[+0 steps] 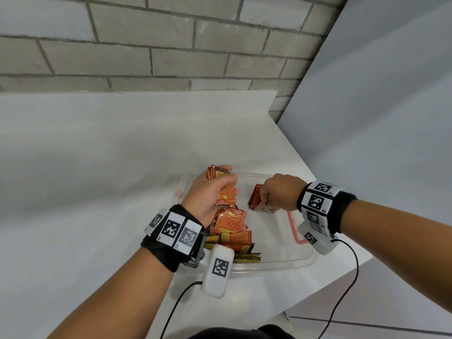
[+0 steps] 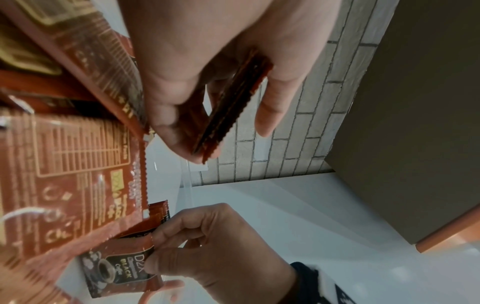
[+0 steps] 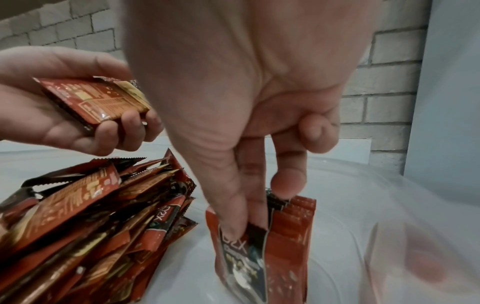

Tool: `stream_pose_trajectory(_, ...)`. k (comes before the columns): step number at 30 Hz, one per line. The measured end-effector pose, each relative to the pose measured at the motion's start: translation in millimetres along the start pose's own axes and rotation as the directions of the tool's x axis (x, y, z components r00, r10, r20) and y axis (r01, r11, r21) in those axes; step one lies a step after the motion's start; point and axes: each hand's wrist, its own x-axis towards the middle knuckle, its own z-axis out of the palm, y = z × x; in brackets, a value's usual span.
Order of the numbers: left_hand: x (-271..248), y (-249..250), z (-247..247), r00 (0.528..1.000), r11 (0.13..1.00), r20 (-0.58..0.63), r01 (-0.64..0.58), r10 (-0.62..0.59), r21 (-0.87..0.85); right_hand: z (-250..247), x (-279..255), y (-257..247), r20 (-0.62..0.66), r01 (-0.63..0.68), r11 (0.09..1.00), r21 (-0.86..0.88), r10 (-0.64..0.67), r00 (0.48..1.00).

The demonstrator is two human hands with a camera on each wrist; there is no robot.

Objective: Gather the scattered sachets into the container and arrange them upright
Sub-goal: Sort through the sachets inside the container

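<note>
A clear plastic container [image 1: 288, 261] with a pink rim sits on the white counter. A loose pile of orange-brown sachets [image 1: 232, 231] [image 3: 85, 216] lies in its left half. My left hand [image 1: 212, 192] [image 2: 221, 98] hovers above the pile and grips a small stack of sachets [image 1: 223, 189] [image 3: 98, 100] [image 2: 228, 107]. My right hand [image 1: 274, 192] [image 3: 254, 195] [image 2: 207, 246] reaches down into the container's far right part and pinches the tops of a few sachets standing upright [image 1: 259, 200] [image 3: 265, 246] [image 2: 122, 265] on the container floor.
A grey brick wall [image 1: 146, 45] rises behind the counter [image 1: 97, 167]. A pale panel [image 1: 391, 118] closes the right side, and the counter's edge runs just right of the container. Cables hang from both wrist units.
</note>
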Motion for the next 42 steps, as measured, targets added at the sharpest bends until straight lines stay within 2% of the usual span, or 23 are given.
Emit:
stream_pose_trajectory(10,-1,0,2,1.000,1.000,-0.004,0.000,0.001,0.021,4,5,3,-0.092,-0.023,1.000,-0.014,0.021,0.996)
stream_pose_trajectory(20,0,-2,2,1.000,1.000,-0.002,0.006,-0.006,0.014,2,6,-1,-0.125,-0.024,0.997,-0.079,0.014,0.992)
stream_pose_trajectory(30,1,-4,3,0.999,0.999,0.008,0.043,-0.043,-0.029,0,2,3,-0.145,-0.073,0.997,-0.013,0.071,0.987)
stream_pose_trajectory(33,0,-4,3,0.998,0.999,0.032,0.044,-0.045,0.006,-3,-2,9,-0.173,-0.097,0.993,0.071,0.108,0.979)
stream_pose_trajectory(35,-2,-5,5,0.998,0.998,0.057,0.027,-0.030,0.050,-11,-7,12,-0.260,-0.052,0.968,0.246,0.117,0.959)
stream_pose_trajectory(36,-3,-5,6,0.997,0.997,0.069,0.018,-0.022,0.071,-15,-11,11,-0.305,0.000,0.924,0.381,0.126,0.944)
stream_pose_trajectory(38,-5,-5,9,0.995,0.995,0.100,0.003,-0.013,0.101,-23,-21,3,-0.344,0.128,0.774,0.621,0.122,0.931)
stream_pose_trajectory(39,-6,-5,11,0.993,0.994,0.117,-0.001,-0.012,0.110,-25,-27,-3,-0.330,0.170,0.715,0.678,0.090,0.940)
stream_pose_trajectory(42,-10,-5,14,0.989,0.993,0.148,-0.013,-0.005,0.118,-22,-37,-15,-0.302,0.233,0.671,0.704,-0.014,0.953)
